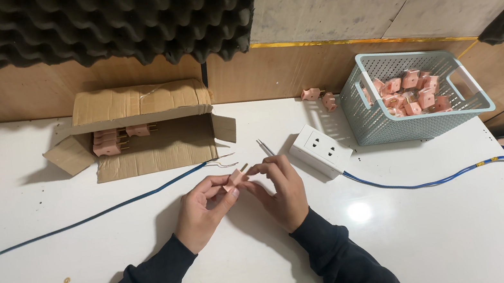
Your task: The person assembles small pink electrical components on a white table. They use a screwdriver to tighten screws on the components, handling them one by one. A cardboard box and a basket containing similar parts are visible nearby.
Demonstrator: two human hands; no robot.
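You hold a small pink plug (235, 177) at the centre of the frame, pinched between the fingertips of your left hand (201, 211) and your right hand (281, 191), both closed on it just above the white table (446, 233). The step in hand looks like handling or checking one plug, though its prongs are too small here to tell how they point. Just right of your hands lies a white socket block (320, 149) on a blue cable (426, 182); a second blue cable (81, 220) runs off to the left, its bare wire ends (226, 160) just above your left hand. A thin metal tool (264, 147), perhaps a screwdriver, lies just above your right hand. More pink plugs sit in the cardboard box (156, 149) at upper left and in the blue basket (418, 95) at upper right, with two loose ones (319, 96) beside the basket. Any next move calls for a steady pinch and the plug turned so its prongs face where you need them.
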